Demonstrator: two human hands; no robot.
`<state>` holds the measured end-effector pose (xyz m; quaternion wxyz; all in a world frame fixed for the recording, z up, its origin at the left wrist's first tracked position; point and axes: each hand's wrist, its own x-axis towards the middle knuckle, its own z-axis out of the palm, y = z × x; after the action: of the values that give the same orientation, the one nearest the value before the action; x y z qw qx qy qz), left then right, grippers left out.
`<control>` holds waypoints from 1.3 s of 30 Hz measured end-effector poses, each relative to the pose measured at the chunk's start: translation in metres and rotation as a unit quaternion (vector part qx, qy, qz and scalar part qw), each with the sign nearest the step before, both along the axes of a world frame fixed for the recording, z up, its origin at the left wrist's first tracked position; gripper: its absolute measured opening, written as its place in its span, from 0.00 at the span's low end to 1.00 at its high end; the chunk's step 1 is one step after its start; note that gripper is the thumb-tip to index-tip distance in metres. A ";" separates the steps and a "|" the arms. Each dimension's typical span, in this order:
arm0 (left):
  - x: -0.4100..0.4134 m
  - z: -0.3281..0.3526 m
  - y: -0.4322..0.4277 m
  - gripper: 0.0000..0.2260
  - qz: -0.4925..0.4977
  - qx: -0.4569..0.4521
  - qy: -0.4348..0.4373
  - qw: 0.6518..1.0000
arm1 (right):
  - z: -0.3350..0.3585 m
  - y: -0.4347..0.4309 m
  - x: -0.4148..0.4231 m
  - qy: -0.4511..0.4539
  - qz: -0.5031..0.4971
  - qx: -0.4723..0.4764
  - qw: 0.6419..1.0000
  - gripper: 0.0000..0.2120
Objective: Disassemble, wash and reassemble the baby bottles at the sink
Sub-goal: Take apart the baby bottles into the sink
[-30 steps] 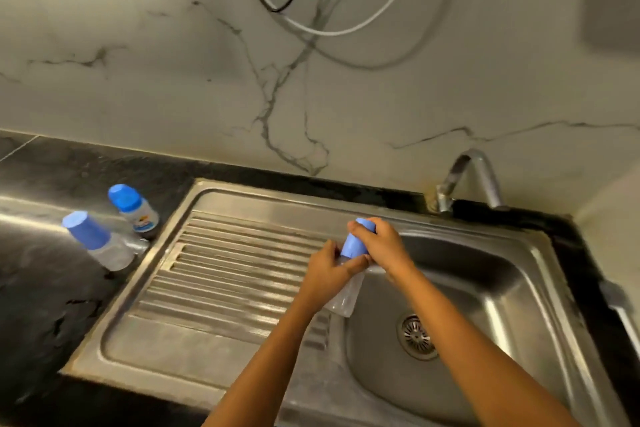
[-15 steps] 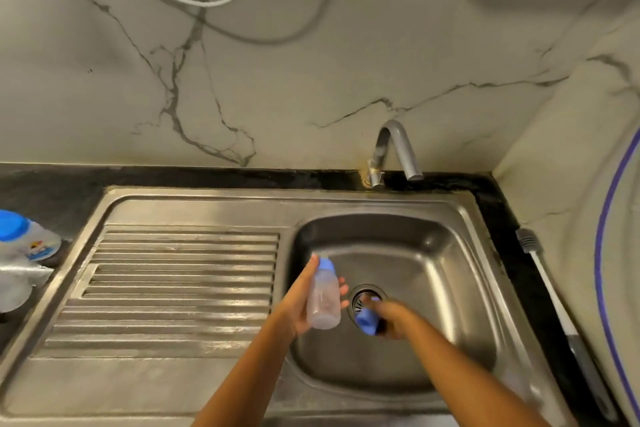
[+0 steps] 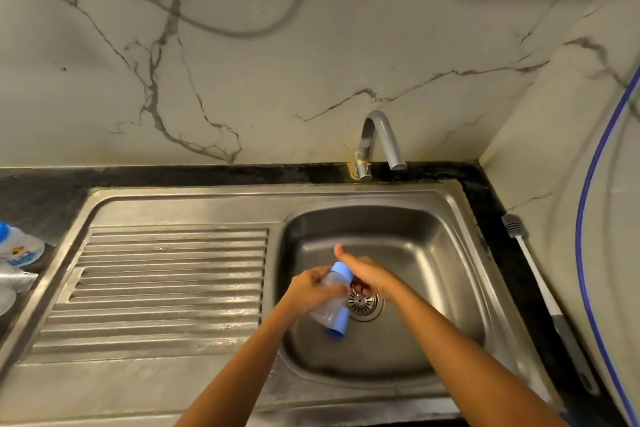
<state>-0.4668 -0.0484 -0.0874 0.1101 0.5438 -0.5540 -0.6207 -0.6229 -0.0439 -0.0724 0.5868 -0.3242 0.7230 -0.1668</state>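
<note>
We note both forearms reaching in from the lower edge over the sink (image 3: pixel 346 402). The left hand (image 3: pixel 310 289) has its fingers wrapped round the clear bottle (image 3: pixel 327 308), which is held tilted above the basin, neck pointing away from us. The right hand (image 3: pixel 369 274) meets the bottle at its blue ring (image 3: pixel 341 272). The fingers curl under and grip the ring, and the thumb sticks out straight. A blue cap (image 3: pixel 336 326) shows at the bottle's lower end. We cannot tell whether it touches the bottle or lies on the basin floor. The drain (image 3: pixel 362 303) sits just right of the bottle, under the right wrist. The ribbed draining board (image 3: pixel 166 288) lies to the left. At the far left edge, on the dark counter (image 3: pixel 34 198), stands a second bottle with a blue top (image 3: pixel 20 250), partly cut off. A long brush (image 3: pixel 540 288) lies along the right of the sink. The tap (image 3: pixel 379 142) rises behind the basin, against the veined wall (image 3: pixel 277 80).
</note>
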 end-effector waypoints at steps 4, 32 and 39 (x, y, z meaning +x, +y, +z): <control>-0.006 0.019 0.000 0.30 0.013 -0.020 0.049 0.999 | -0.001 -0.008 0.006 0.058 0.030 -0.124 0.990 0.19; 0.022 0.039 0.006 0.35 0.030 0.247 0.287 0.925 | 0.050 -0.002 -0.039 -0.292 0.171 -0.182 0.923 0.16; 0.019 0.036 0.010 0.42 0.015 0.214 0.269 0.939 | 0.054 -0.003 -0.038 -0.136 0.237 -0.103 0.956 0.18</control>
<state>-0.4477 -0.0381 -0.0511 0.1448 0.3753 -0.3496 -0.8461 -0.6605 -0.0468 -0.0180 0.6655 -0.5193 0.5179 -0.1384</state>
